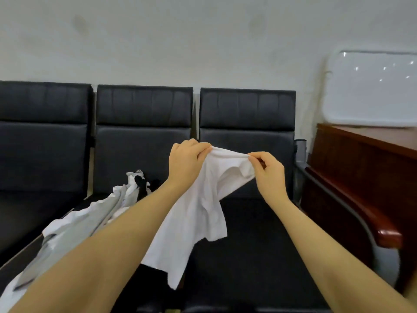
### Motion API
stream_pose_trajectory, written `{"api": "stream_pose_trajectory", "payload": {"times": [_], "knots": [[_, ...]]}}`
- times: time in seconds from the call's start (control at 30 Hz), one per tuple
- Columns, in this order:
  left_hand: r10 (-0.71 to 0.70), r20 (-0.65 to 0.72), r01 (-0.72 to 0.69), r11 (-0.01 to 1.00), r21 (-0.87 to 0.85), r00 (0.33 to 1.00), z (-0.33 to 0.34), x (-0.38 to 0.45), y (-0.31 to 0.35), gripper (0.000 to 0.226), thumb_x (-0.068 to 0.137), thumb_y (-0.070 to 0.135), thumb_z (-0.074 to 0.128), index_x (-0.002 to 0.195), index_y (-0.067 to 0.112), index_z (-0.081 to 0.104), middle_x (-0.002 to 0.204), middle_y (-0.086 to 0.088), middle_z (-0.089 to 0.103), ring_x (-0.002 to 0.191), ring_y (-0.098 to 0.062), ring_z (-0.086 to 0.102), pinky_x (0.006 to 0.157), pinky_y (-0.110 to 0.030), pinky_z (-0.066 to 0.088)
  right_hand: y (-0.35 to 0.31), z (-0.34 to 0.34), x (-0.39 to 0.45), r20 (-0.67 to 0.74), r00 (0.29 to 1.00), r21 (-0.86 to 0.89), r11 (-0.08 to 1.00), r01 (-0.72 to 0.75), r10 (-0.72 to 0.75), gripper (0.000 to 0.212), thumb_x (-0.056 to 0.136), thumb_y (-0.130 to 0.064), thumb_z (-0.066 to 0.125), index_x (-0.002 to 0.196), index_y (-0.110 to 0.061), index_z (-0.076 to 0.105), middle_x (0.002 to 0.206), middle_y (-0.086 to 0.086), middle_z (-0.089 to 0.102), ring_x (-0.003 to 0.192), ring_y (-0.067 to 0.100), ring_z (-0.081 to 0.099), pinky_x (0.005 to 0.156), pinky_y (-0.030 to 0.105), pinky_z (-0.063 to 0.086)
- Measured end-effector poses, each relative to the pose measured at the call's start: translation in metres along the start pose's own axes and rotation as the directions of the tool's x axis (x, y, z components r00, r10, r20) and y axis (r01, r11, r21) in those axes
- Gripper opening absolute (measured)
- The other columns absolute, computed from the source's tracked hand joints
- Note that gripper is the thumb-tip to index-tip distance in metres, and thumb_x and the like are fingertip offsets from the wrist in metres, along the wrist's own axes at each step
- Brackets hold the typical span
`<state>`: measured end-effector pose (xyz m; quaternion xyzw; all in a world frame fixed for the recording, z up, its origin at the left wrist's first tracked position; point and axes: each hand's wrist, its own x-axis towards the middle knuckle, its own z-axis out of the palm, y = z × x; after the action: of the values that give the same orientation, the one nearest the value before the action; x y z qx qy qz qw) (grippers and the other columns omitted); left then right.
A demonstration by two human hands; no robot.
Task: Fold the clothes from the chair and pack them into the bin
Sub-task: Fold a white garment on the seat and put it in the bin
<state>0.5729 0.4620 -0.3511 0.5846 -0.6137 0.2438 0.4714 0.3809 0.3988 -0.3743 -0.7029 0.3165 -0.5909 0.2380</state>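
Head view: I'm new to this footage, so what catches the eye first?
A white T-shirt hangs mid-frame, pinched at its top edge by the left hand and right hand above the black seats. More pale clothes lie heaped lower left; a dark wooden desk stands at right.

white garment [198, 213], black chairs [144, 123], reddish-brown desk [361, 154]

A waiting area or office: linked black padded seats [144, 132] (three abreast), a wooden desk [365, 159].
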Motion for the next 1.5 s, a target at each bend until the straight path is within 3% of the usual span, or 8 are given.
{"api": "stream_pose_trajectory", "payload": {"times": [0.43, 0.63, 0.77, 0.93, 1.13, 1.27, 1.37, 1.5], "knots": [[-0.07, 0.335, 0.115, 0.987, -0.116, 0.94, 0.132, -0.074, 0.094, 0.024, 0.097, 0.025, 0.05, 0.11, 0.019, 0.069, 0.095, -0.001, 0.066, 0.088, -0.017, 0.057, 0.084, -0.024, 0.028, 0.108, -0.111, -0.063, -0.146, 0.972, -0.228, 0.95, -0.215, 0.185, 0.015, 0.096, -0.011, 0.051, 0.101, -0.012, 0.065, 0.093, -0.005, 0.061, 0.082, 0.0, 0.055, 0.073, 0.005, 0.041], [-0.16, 0.615, 0.238, 0.97, -0.047, 0.772, 0.17, -0.136, 0.086, 0.023, 0.096, 0.03, 0.05, 0.112, 0.026, 0.067, 0.092, 0.003, 0.059, 0.089, -0.015, 0.057, 0.091, -0.036, 0.041, 0.162, -0.113, -0.102, -0.017, 0.922, -0.533, 0.776, -0.336, 0.388, 0.022, 0.096, -0.015, 0.047, 0.107, -0.015, 0.067, 0.104, -0.003, 0.061, 0.098, 0.019, 0.058, 0.088, 0.035, 0.045], [-0.218, 0.735, 0.25, 0.966, 0.069, 0.641, 0.177, -0.18, 0.067, 0.037, 0.097, 0.037, 0.044, 0.131, 0.026, 0.053, 0.126, 0.002, 0.056, 0.115, -0.019, 0.052, 0.095, -0.034, 0.033, 0.183, -0.101, -0.127, 0.107, 0.936, -0.637, 0.746, -0.196, 0.337, 0.03, 0.095, -0.02, 0.053, 0.124, -0.017, 0.059, 0.128, 0.002, 0.055, 0.116, 0.022, 0.053, 0.098, 0.038, 0.036], [-0.212, 0.817, 0.179, 0.974, 0.136, 0.537, 0.171, -0.22, 0.049, 0.044, 0.1, 0.043, 0.031, 0.141, 0.029, 0.04, 0.148, 0.009, 0.038, 0.137, -0.011, 0.031, 0.107, -0.032, 0.021, 0.191, -0.078, -0.15, 0.463, 0.77, -0.614, 0.786, -0.079, 0.439, 0.048, 0.1, -0.041, 0.038, 0.147, -0.034, 0.029, 0.153, -0.011, 0.03, 0.14, 0.007, 0.024, 0.111, 0.025, 0.009], [-0.229, 0.884, 0.117, 0.973, 0.198, 0.407, 0.171, -0.237, 0.023, 0.048, 0.102, 0.044, 0.017, 0.15, 0.038, 0.01, 0.159, 0.012, 0.003, 0.146, -0.008, 0.0, 0.116, -0.035, -0.002, 0.205, -0.058, -0.165, 0.502, 0.608, -0.679, 0.716, -0.163, 0.615, 0.051, 0.101, -0.049, 0.016, 0.148, -0.043, -0.003, 0.159, -0.014, -0.004, 0.145, 0.006, -0.009, 0.113, 0.036, -0.015], [-0.273, 0.873, 0.129, 0.962, 0.241, 0.405, 0.181, -0.235, 0.0, 0.048, 0.102, 0.043, 0.013, 0.149, 0.041, 0.003, 0.158, 0.014, -0.005, 0.145, -0.007, -0.006, 0.116, -0.037, -0.005, 0.205, -0.042, -0.161, 0.507, 0.637, -0.642, 0.747, -0.171, 0.581, 0.053, 0.101, -0.049, 0.019, 0.15, -0.039, 0.003, 0.158, -0.014, 0.004, 0.146, 0.007, -0.002, 0.114, 0.038, -0.013], [-0.309, 0.857, 0.177, 0.95, 0.258, 0.412, 0.183, -0.227, -0.008, 0.047, 0.102, 0.042, 0.015, 0.149, 0.038, 0.01, 0.159, 0.011, 0.001, 0.146, -0.009, -0.002, 0.116, -0.038, -0.003, 0.199, -0.034, -0.156, 0.392, 0.77, -0.521, 0.811, -0.265, 0.504, 0.047, 0.1, -0.043, 0.028, 0.146, -0.031, 0.03, 0.129, -0.012, 0.053, 0.124, 0.006, 0.04, 0.11, 0.028, 0.003], [-0.262, 0.688, 0.177, 0.965, 0.194, 0.677, 0.176, -0.221, 0.004, 0.063, 0.09, 0.057, 0.016, 0.133, 0.028, 0.051, 0.144, 0.005, 0.042, 0.133, -0.017, 0.033, 0.105, -0.031, 0.014, 0.201, -0.039, -0.151, 0.165, 0.89, -0.564, 0.781, -0.269, 0.426, 0.033, 0.1, -0.027, 0.039, 0.132, -0.027, 0.048, 0.118, -0.007, 0.055, 0.105, 0.007, 0.044, 0.094, 0.019, 0.01]]}}
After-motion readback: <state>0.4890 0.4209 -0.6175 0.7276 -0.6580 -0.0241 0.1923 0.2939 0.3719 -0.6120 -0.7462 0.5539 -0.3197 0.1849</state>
